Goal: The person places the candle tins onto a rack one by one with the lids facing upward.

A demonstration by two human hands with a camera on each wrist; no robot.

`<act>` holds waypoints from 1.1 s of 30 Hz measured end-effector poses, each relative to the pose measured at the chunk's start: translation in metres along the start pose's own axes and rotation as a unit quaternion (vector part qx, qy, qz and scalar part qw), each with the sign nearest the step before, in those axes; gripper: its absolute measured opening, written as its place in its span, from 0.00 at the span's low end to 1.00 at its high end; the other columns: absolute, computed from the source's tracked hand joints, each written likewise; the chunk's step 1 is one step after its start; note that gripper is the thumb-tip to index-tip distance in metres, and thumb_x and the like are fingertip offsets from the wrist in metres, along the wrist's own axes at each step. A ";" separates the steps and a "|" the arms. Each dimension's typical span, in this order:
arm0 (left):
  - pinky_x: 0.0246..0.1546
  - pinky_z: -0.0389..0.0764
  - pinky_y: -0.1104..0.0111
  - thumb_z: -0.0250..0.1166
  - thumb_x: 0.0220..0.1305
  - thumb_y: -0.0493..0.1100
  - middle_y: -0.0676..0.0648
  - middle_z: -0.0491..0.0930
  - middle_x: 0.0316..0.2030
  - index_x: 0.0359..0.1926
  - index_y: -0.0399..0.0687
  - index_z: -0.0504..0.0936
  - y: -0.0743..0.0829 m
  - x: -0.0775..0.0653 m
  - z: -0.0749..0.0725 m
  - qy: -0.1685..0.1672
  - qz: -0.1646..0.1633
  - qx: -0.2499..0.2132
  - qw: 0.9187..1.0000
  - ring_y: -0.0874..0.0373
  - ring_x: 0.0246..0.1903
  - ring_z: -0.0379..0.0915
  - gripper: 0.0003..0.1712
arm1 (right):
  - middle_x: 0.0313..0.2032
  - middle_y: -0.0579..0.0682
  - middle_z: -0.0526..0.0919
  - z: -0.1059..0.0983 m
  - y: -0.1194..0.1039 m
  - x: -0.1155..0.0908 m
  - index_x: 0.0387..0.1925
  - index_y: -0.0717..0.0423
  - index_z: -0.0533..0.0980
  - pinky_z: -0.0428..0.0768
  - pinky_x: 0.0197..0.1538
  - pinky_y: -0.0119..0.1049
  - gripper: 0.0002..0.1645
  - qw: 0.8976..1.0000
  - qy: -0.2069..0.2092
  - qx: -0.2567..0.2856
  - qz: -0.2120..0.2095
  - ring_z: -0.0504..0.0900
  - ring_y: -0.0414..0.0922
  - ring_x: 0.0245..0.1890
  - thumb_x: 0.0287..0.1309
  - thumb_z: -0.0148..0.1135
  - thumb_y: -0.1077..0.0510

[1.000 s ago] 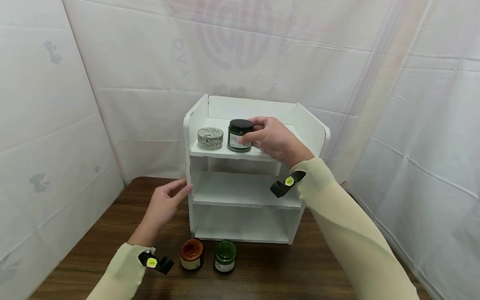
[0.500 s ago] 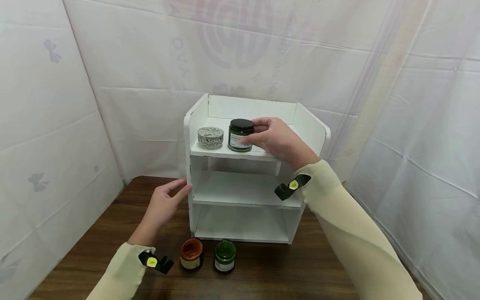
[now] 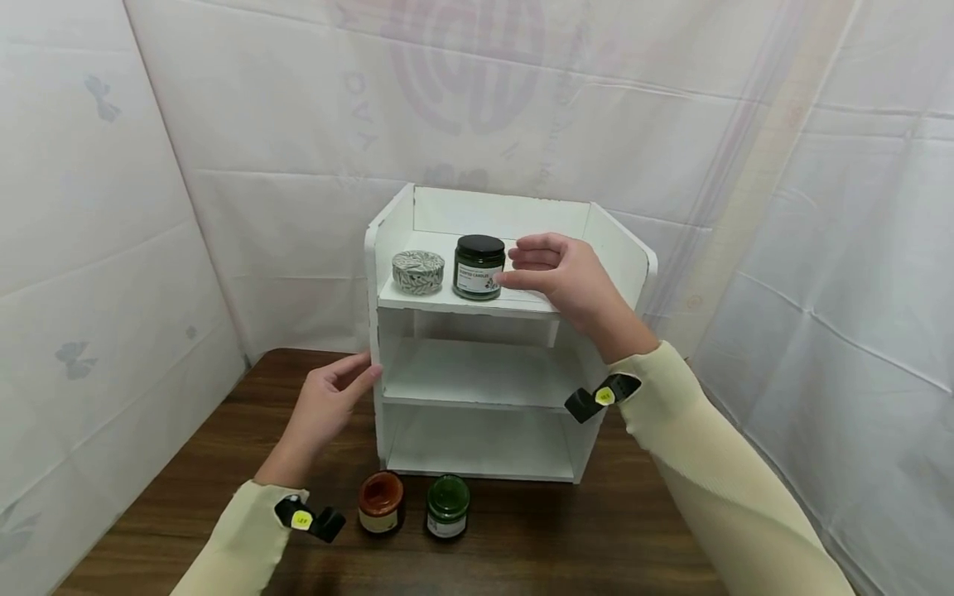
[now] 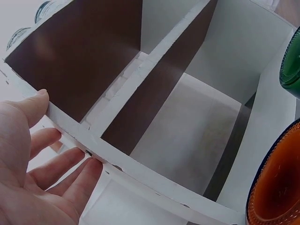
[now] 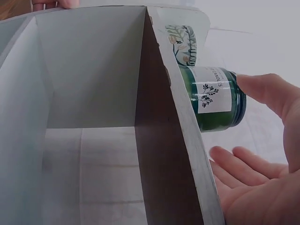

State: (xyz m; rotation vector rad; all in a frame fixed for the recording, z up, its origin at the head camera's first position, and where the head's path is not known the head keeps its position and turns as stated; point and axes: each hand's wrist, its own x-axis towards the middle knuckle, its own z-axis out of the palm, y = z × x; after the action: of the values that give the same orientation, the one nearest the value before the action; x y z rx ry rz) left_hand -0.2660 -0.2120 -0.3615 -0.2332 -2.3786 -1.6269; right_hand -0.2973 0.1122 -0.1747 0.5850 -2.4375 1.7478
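A green glass scented candle jar [image 3: 479, 267] with a black lid stands on the top board of a small white shelf [image 3: 477, 397]. Just right of it is my right hand [image 3: 570, 277], fingers spread off the jar; in the right wrist view the thumb is close by the lid, and I cannot tell if it touches. A round leaf-patterned tin [image 3: 418, 273] stands left of the jar. My left hand [image 3: 328, 406] rests on the shelf's left side panel. In the left wrist view its thumb [image 4: 37, 105] touches the front edge, and loosely bent fingers lie along the outer side.
On the brown wooden table [image 3: 596, 538], in front of the shelf, stand an amber glass jar [image 3: 381, 503] and a green glass jar [image 3: 448, 507], both without lids. Pale fabric walls [image 3: 298, 165] surround the table on the back and sides.
My right hand has let go of the candle jar, spread its fingers and drawn away to the right. The jar stays beside the tin. My left hand has kept its place.
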 end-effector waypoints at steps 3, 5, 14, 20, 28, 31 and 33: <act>0.60 0.78 0.65 0.62 0.71 0.63 0.45 0.76 0.69 0.71 0.50 0.75 -0.001 0.000 0.000 0.000 0.001 0.004 1.000 0.50 0.66 0.72 0.35 | 0.61 0.53 0.83 -0.002 0.003 -0.005 0.65 0.57 0.74 0.78 0.65 0.42 0.38 1.000 0.015 0.009 -0.007 0.82 0.47 0.62 0.53 0.79 0.59; 0.57 0.77 0.70 0.62 0.71 0.63 0.45 0.76 0.68 0.71 0.49 0.75 -0.001 0.000 0.000 0.000 0.001 0.003 1.000 0.50 0.66 0.72 0.35 | 0.61 0.53 0.83 -0.004 0.005 -0.009 0.65 0.56 0.74 0.79 0.65 0.41 0.37 0.999 0.026 0.014 -0.013 0.82 0.46 0.62 0.54 0.78 0.58; 0.62 0.78 0.58 0.63 0.71 0.63 0.45 0.76 0.68 0.71 0.50 0.75 -0.002 0.001 0.001 0.001 0.002 0.004 1.000 0.49 0.66 0.73 0.35 | 0.60 0.53 0.84 -0.007 0.020 -0.035 0.62 0.59 0.76 0.80 0.60 0.32 0.35 0.992 0.069 0.055 -0.093 0.83 0.46 0.61 0.53 0.79 0.61; 0.58 0.78 0.68 0.63 0.71 0.63 0.46 0.76 0.68 0.71 0.51 0.75 -0.001 0.001 0.000 0.000 -0.001 0.001 1.000 0.50 0.66 0.73 0.35 | 0.61 0.57 0.83 0.000 0.037 -0.052 0.62 0.64 0.74 0.78 0.63 0.35 0.35 0.979 0.060 0.093 -0.170 0.82 0.45 0.62 0.52 0.76 0.70; 0.53 0.76 0.77 0.63 0.71 0.63 0.45 0.76 0.68 0.71 0.50 0.75 -0.001 0.001 0.001 0.000 -0.003 -0.002 1.000 0.50 0.66 0.73 0.36 | 0.60 0.59 0.82 0.010 0.061 -0.071 0.60 0.68 0.75 0.76 0.66 0.40 0.35 0.956 0.059 0.113 -0.264 0.80 0.51 0.64 0.49 0.76 0.74; 0.50 0.74 0.82 0.63 0.70 0.63 0.44 0.76 0.68 0.71 0.48 0.75 0.000 0.000 0.000 0.001 -0.005 -0.007 1.000 0.49 0.65 0.73 0.36 | 0.60 0.58 0.83 0.014 0.072 -0.077 0.60 0.70 0.74 0.75 0.67 0.43 0.34 0.950 0.055 0.120 -0.284 0.81 0.51 0.64 0.49 0.75 0.74; 0.49 0.74 0.83 0.64 0.70 0.63 0.44 0.76 0.68 0.71 0.48 0.74 -0.001 0.000 0.001 0.001 -0.007 -0.009 1.000 0.49 0.65 0.73 0.37 | 0.60 0.58 0.83 0.017 0.080 -0.081 0.59 0.71 0.74 0.75 0.67 0.44 0.34 0.948 0.056 0.120 -0.289 0.80 0.51 0.64 0.49 0.75 0.75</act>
State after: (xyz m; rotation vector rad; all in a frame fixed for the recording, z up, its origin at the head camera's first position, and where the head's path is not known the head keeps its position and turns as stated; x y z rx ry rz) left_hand -0.2667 -0.2114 -0.3623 -0.2203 -2.3702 -1.6544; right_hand -0.2485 0.1391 -0.2756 1.0597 -1.7338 1.7517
